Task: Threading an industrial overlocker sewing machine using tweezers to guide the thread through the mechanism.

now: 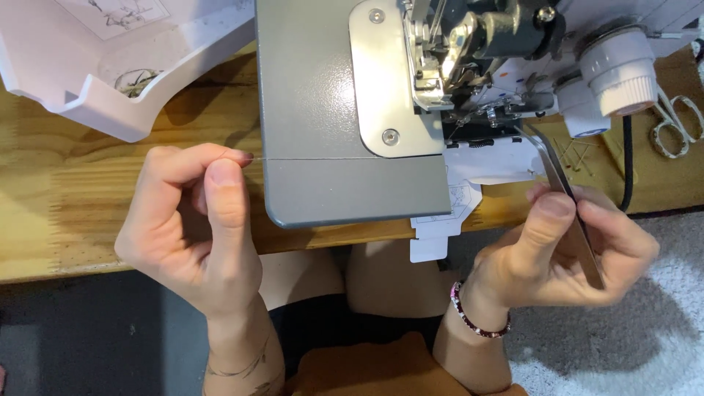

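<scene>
- The left hand (192, 227) pinches a fine thread (330, 158) between thumb and forefinger, at the near left edge of the grey machine bed (323, 110).
- The thread runs taut and nearly level to the right, across the bed, toward the presser foot and needle area (433, 73); its far end is too fine to trace.
- The right hand (565, 249) grips long metal tweezers (565, 191) between thumb and fingers, their bent tip reaching up to the open lower part of the machine at right.
- To do this step well, I judge the thread wants steady, light tension from the left, with no jerk, while the tweezer tip works slowly and only closes once it sits squarely at the guide.
- Wrists resting near the wooden table (88, 198) edge would likely steady both hands.
- A white flap with a printed line diagram (447, 209) hangs open below the bed, near the middle.
- The white panel behind the tweezers carries small coloured dots (524, 77), in red and blue.
- Far left lies a white plastic tray (110, 66) with a rectangular label bearing a line drawing.
- Scissors (678, 125) lie far right, beside a white ribbed knob (623, 73).
</scene>
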